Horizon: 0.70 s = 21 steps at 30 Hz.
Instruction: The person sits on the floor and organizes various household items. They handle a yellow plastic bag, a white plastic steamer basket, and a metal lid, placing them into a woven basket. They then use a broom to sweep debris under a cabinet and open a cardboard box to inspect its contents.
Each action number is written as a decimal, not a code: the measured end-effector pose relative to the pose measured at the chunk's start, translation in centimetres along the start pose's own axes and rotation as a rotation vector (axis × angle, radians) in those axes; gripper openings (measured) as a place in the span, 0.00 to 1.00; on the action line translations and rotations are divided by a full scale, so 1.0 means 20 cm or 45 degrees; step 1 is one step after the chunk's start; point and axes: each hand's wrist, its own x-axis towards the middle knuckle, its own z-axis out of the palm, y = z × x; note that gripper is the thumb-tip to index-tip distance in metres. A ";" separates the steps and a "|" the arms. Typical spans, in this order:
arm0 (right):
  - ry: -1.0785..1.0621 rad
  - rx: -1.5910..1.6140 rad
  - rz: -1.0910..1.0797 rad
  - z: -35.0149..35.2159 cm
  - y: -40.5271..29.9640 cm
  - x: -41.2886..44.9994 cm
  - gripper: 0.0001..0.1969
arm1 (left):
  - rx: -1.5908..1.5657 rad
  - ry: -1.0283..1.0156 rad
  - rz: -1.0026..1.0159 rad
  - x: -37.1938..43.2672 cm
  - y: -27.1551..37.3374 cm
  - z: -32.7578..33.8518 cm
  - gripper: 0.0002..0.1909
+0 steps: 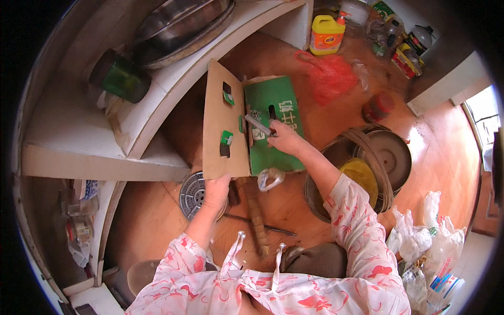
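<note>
A green printed carton [271, 153] with white lettering stands open on the floor ahead of me. Its raised brown cardboard flap [214, 130] has two cut-out slots with small green tabs. My left hand [217, 193] grips the flap's near edge. Over the green panel, my right hand [284, 138] is closed around a silver metal tool [258, 125], which points left toward the carton's opening; its exact kind is unclear. A dark hand hole [271, 111] shows in the green panel. The carton's inside is mostly hidden.
A basket [315, 197] holding a yellow item [360, 177] stands right, with a red bag [330, 76] and yellow pump jug [327, 35] beyond. A perforated steamer rack [193, 195] and wooden pole [256, 220] lie nearer. Shelving [98, 165] borders the left; plastic bags [413, 236] sit right.
</note>
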 end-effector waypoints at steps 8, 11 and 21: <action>-0.024 0.023 0.301 0.33 -0.07 0.12 0.28 | 0.200 0.058 -0.101 -0.18 0.04 -0.09 0.17; -0.036 0.041 0.332 0.35 -0.14 0.14 0.25 | -0.032 0.075 -0.227 -0.18 -0.04 -0.17 0.18; -0.017 -0.215 0.308 0.31 -0.15 0.14 0.27 | -0.361 0.079 -0.407 -0.16 -0.11 -0.22 0.18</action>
